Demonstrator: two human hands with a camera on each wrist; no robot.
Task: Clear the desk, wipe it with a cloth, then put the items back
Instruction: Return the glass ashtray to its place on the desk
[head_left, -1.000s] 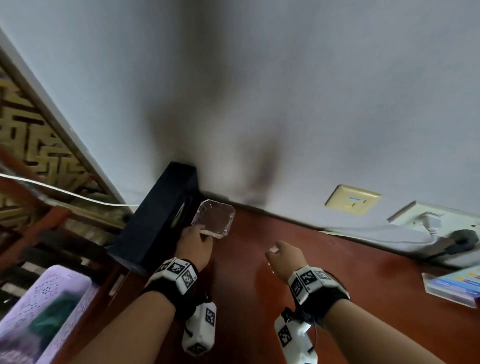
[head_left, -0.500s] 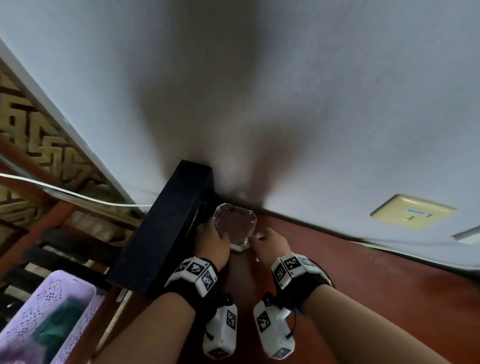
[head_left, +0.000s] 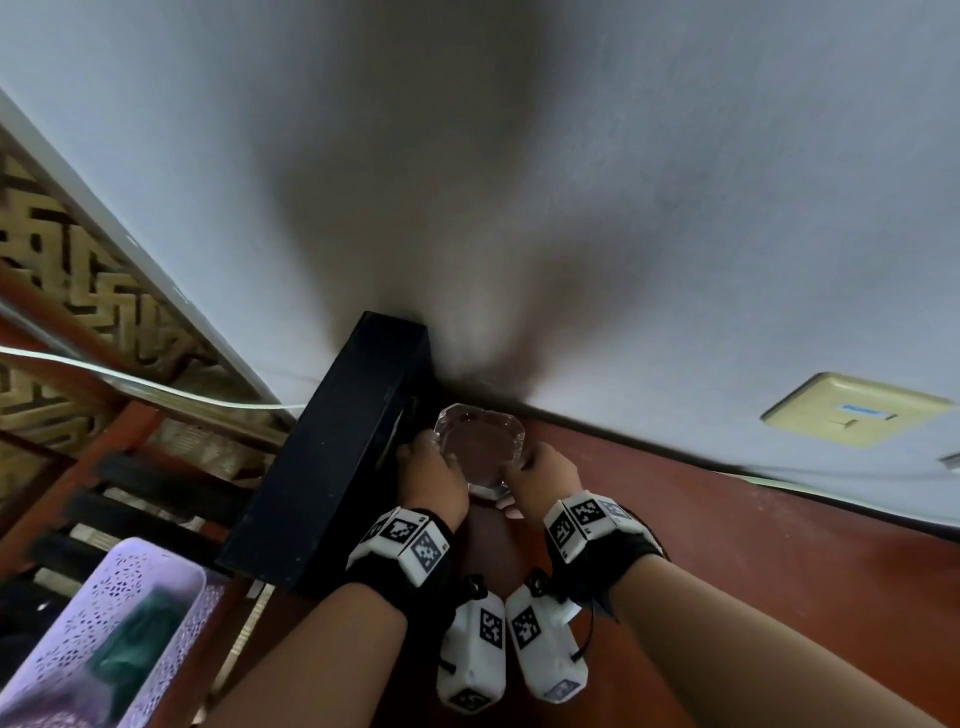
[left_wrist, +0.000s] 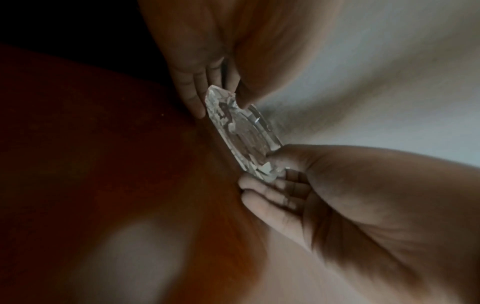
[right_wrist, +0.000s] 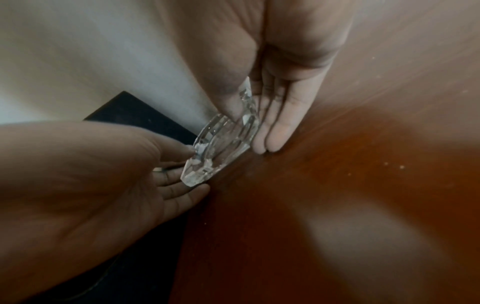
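Glass dish (head_left: 480, 447), clear and faceted, held at the back left corner of the red-brown desk (head_left: 727, 571), just beside a black box (head_left: 332, 467) and close to the pale wall (head_left: 571, 208). Its rim is pinched on one side by the left hand (head_left: 431, 480) and on the other by the right hand (head_left: 543, 480), thumbs above, fingers (right_wrist: 275, 127) beneath. The dish is tilted; whether its lower edge touches the desk cannot be told. A lilac basket (head_left: 104, 623) appears at lower left.

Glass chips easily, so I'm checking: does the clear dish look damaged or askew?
No clear damage. The glass dish is tilted, held at opposite edges by the left hand and right hand beside the black box. Its rim notch may be moulded; can't tell.
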